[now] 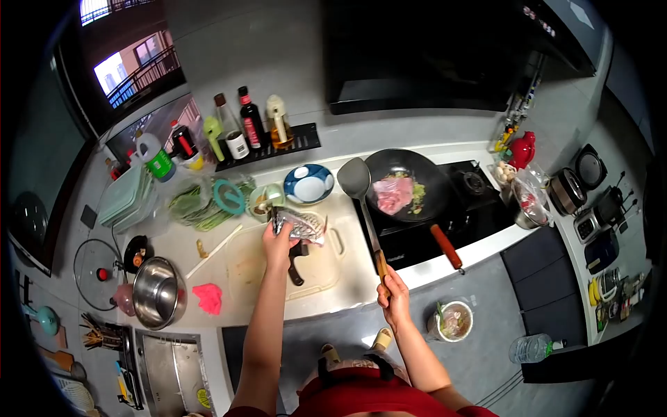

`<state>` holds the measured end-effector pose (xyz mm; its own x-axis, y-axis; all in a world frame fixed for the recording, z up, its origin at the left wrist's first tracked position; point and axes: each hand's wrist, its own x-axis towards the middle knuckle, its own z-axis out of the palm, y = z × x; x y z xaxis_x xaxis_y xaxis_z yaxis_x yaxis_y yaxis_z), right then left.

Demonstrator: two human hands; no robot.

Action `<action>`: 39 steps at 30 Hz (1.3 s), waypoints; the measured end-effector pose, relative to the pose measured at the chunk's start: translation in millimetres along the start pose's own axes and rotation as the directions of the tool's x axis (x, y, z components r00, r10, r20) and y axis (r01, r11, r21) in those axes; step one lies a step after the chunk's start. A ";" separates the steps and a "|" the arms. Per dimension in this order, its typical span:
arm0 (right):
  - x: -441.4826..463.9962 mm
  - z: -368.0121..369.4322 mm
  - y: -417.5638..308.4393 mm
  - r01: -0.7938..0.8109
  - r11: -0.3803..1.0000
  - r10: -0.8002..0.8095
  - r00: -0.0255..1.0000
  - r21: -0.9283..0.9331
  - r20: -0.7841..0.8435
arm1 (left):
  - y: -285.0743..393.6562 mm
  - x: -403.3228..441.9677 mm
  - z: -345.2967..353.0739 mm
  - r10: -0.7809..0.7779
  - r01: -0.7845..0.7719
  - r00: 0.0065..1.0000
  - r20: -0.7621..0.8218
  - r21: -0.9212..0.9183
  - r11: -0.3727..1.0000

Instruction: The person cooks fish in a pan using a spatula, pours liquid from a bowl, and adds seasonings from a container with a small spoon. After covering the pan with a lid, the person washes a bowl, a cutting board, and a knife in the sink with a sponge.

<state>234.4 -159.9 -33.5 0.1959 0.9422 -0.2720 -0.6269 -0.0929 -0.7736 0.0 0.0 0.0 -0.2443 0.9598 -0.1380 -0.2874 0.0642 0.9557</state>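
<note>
My left hand (277, 243) is closed around a shiny silvery packet (297, 224) above the cutting board (326, 274); I cannot make out what is in it. Below it, a knife with a dark handle (296, 272) lies on the board. My right hand (393, 299) grips the wooden handle of a wok spatula (355, 179), whose metal head is beside the wok's left rim. In the black wok (434, 174) on the stove are pink raw meat slices (393, 194) and chopped greenish pieces (417, 198). The wok's reddish handle (446, 248) points toward me.
Behind the board stand a blue-and-white bowl (308, 184), leafy greens (194, 205) and a rack (302, 141) with several bottles. At left are a steel bowl (158, 292), a pink cloth (207, 298) and a sink (174, 368). A waste bin (451, 321) stands on the floor.
</note>
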 end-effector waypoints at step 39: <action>22.1 -110.6 -187.3 0.053 -0.180 -0.492 0.860 -0.982 0.136 | -87.7 6.1 223.7 0.508 -0.808 0.588 0.629 0.439 0.393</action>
<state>439.5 -157.3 42.1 0.3740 0.8998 0.2248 0.8640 -0.2500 -0.4371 230.9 61.3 -26.5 0.2927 0.7689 0.5684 0.4908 -0.6309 0.6009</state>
